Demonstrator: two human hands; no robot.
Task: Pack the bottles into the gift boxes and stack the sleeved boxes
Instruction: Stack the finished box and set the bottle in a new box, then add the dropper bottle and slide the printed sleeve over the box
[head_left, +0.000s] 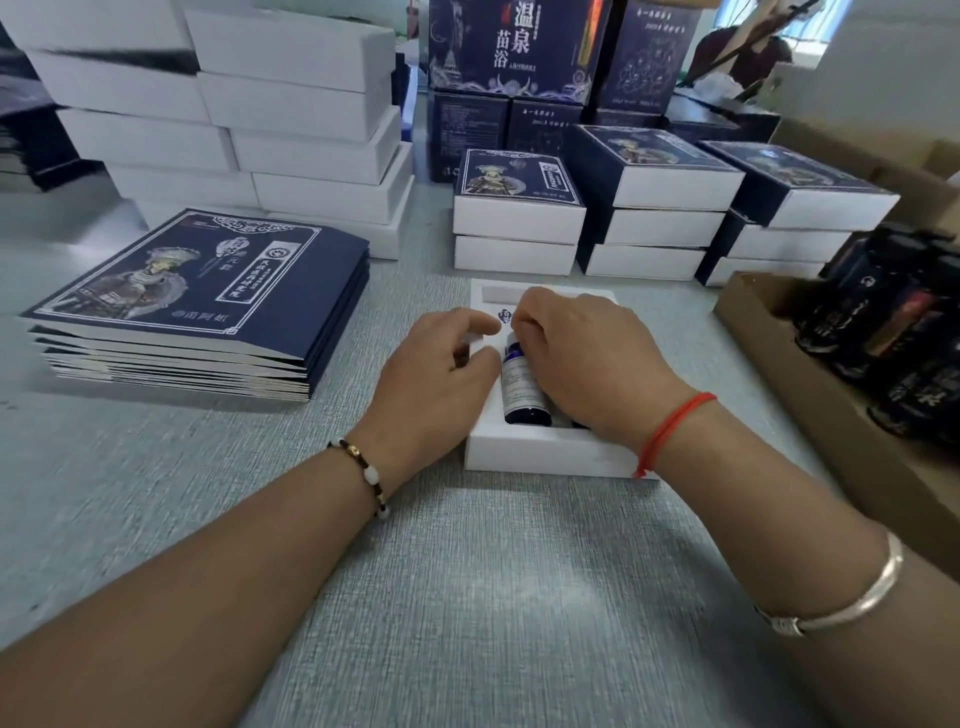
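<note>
An open white gift box (545, 452) lies on the table in front of me. A dark blue bottle (522, 382) with a pale label lies in its white insert. My right hand (582, 358) covers the box's right half, fingers curled over the bottle's cap end. My left hand (441, 374) rests on the box's left side, fingers loosely bent beside the bottle. A second bottle under my right hand is mostly hidden. Sleeved boxes (519, 213) stand stacked behind the open box.
A pile of flat blue sleeves (208, 306) lies at the left. Plain white boxes (291, 114) are stacked at the back left. A cardboard tray (769, 332) with several dark bottles (893, 338) stands at the right. Tall blue cartons (514, 52) stand at the back.
</note>
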